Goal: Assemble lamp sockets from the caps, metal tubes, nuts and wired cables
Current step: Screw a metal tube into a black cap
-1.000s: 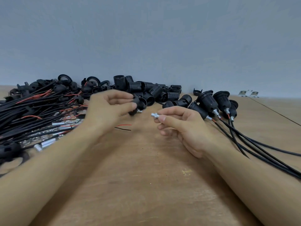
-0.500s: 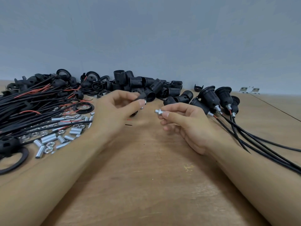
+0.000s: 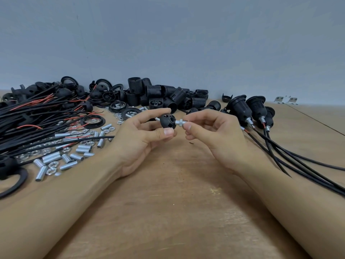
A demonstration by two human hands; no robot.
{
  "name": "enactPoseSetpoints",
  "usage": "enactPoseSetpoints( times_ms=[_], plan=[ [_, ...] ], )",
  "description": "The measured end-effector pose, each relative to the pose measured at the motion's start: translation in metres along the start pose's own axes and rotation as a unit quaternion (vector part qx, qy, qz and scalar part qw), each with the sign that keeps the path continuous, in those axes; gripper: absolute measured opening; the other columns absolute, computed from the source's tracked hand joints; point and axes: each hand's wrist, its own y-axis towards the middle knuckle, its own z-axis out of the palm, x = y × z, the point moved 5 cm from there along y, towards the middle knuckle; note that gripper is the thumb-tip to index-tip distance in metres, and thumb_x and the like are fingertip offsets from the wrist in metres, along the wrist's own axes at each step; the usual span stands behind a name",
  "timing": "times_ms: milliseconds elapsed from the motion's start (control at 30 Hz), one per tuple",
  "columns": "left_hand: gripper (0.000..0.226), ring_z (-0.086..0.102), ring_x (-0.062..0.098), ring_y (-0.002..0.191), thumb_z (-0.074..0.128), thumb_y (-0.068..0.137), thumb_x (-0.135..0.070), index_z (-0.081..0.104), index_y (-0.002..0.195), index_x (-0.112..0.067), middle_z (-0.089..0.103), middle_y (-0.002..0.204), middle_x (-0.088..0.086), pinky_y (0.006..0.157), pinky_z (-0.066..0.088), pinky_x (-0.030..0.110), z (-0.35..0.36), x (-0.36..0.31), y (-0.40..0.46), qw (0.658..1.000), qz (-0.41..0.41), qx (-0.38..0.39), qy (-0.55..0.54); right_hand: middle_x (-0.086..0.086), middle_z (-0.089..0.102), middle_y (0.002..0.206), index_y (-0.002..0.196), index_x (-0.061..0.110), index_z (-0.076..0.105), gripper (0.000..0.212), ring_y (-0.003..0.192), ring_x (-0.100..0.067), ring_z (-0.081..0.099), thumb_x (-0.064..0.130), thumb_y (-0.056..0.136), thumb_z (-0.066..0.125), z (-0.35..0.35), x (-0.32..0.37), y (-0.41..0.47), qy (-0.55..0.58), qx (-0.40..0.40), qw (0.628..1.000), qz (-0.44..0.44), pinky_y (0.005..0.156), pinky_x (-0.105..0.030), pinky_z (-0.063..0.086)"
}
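Note:
My left hand (image 3: 141,139) grips a black domed cap (image 3: 167,120) between thumb and fingers, above the middle of the wooden table (image 3: 177,202). My right hand (image 3: 211,133) pinches a short metal tube with a nut on it (image 3: 180,122); the tube's end meets the hole in the cap's top. Loose metal tubes and nuts (image 3: 74,154) lie scattered to the left. A bundle of black cables with red wires (image 3: 37,124) fills the far left.
A heap of black threaded socket bodies (image 3: 168,96) and rings lies along the back wall. Three assembled sockets with cables (image 3: 250,109) lie at the right, their cables trailing toward the near right edge. A black ring (image 3: 11,186) lies at the left edge.
My hands have come together: the cap in my left hand and the tube in my right, apart before, now meet. The view has tilted down, showing more loose tubes and nuts.

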Motion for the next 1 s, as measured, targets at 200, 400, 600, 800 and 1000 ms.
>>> enactPoseSetpoints(
  times_ms=[200, 400, 600, 800, 1000],
  plan=[
    [0.054, 0.07, 0.024, 0.087, 0.077, 0.061, -0.006, 0.071, 0.114, -0.014, 0.075, 0.103, 0.012, 0.078, 0.057, 0.027, 0.006, -0.005, -0.005, 0.992, 0.046, 0.039, 0.112, 0.01, 0.074, 0.084, 0.088, 0.029, 0.074, 0.022, 0.076, -0.015, 0.068, 0.006, 0.086, 0.073, -0.001, 0.005, 0.0, -0.05, 0.004, 0.997, -0.056, 0.073, -0.04, 0.06],
    [0.051, 0.067, 0.019, 0.078, 0.072, 0.07, -0.007, 0.068, 0.121, -0.009, 0.074, 0.093, 0.01, 0.071, 0.055, 0.023, 0.007, -0.003, -0.005, 0.991, 0.043, 0.061, 0.112, 0.005, 0.075, 0.082, 0.091, 0.027, 0.075, 0.019, 0.071, -0.012, 0.07, 0.009, 0.086, 0.074, -0.003, 0.006, -0.002, -0.056, 0.032, 0.996, -0.053, 0.07, -0.022, 0.056],
    [0.053, 0.067, 0.019, 0.075, 0.074, 0.067, -0.012, 0.068, 0.12, -0.008, 0.073, 0.088, 0.012, 0.069, 0.055, 0.023, 0.004, -0.004, -0.006, 0.989, 0.054, 0.058, 0.128, -0.001, 0.072, 0.075, 0.098, 0.011, 0.074, 0.011, 0.067, -0.012, 0.069, 0.009, 0.089, 0.07, -0.001, 0.004, -0.004, -0.085, 0.025, 0.995, -0.047, 0.067, -0.019, 0.054],
    [0.026, 0.057, 0.009, 0.054, 0.066, 0.073, -0.037, 0.08, 0.083, -0.017, 0.069, 0.072, 0.009, 0.047, 0.048, 0.018, 0.008, -0.002, -0.011, 0.99, -0.043, 0.093, 0.095, 0.02, 0.062, 0.091, 0.102, 0.015, 0.07, 0.014, 0.078, 0.002, 0.062, 0.006, 0.091, 0.068, 0.007, 0.029, -0.012, -0.231, 0.053, 0.946, -0.22, 0.074, -0.014, 0.05],
    [0.03, 0.056, 0.008, 0.05, 0.066, 0.071, -0.044, 0.078, 0.07, -0.016, 0.066, 0.066, 0.008, 0.045, 0.047, 0.016, 0.005, 0.0, -0.009, 0.989, -0.055, 0.081, 0.111, 0.021, 0.06, 0.086, 0.102, 0.012, 0.072, 0.012, 0.075, -0.003, 0.062, 0.013, 0.09, 0.069, 0.007, 0.023, -0.012, -0.267, 0.055, 0.936, -0.223, 0.071, -0.016, 0.05]
  ],
)
